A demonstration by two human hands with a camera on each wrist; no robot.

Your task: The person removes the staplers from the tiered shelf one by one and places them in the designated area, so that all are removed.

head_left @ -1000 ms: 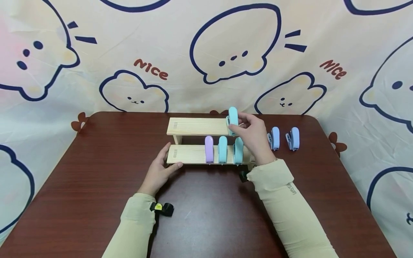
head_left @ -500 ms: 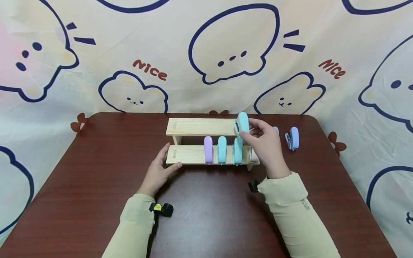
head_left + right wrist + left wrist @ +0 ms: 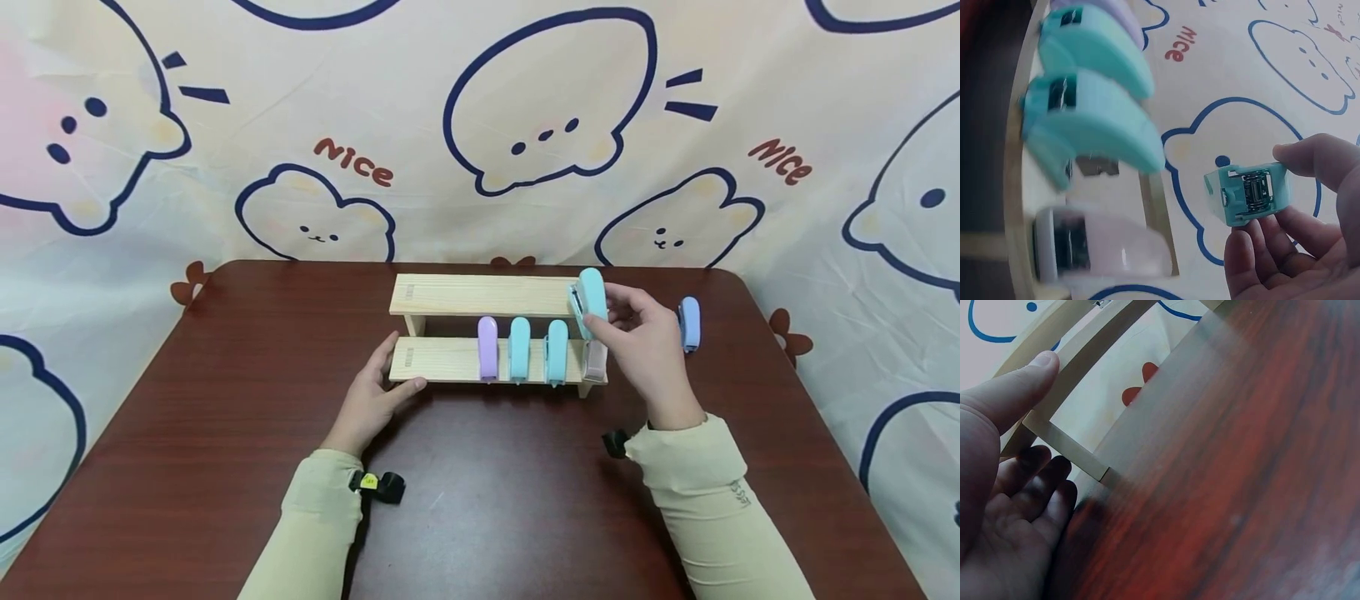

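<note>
Right hand (image 3: 651, 350) had its thumb and fingers clamped on a teal curved plastic stapler (image 3: 592, 302), head end up, leaning slightly, at the right end of the upper shelf (image 3: 483, 295) of a two-tier pale wooden rack (image 3: 435, 360). Couldn't tell if it touched that shelf. Right wrist view had its metal spring mechanism facing the camera. Left hand (image 3: 369, 402) was closed on the rack's lower left end, thumb over the front edge, fingers curled behind. Lower shelf, left to right: slim purple plastic stapler (image 3: 487, 350), first shelved teal stapler (image 3: 519, 350), second shelved teal stapler (image 3: 556, 352), pale pinkish-grey stapler (image 3: 595, 362) at the right end. All four stood in a row with gaps between, right of the bare left part. Light-blue plastic stapler (image 3: 692, 324) stood on the dark red-brown wood table (image 3: 187, 417) just beyond the right hand, partly hidden by it. Behind the table: cream cloth (image 3: 420, 125) with navy cartoon outlines.
</note>
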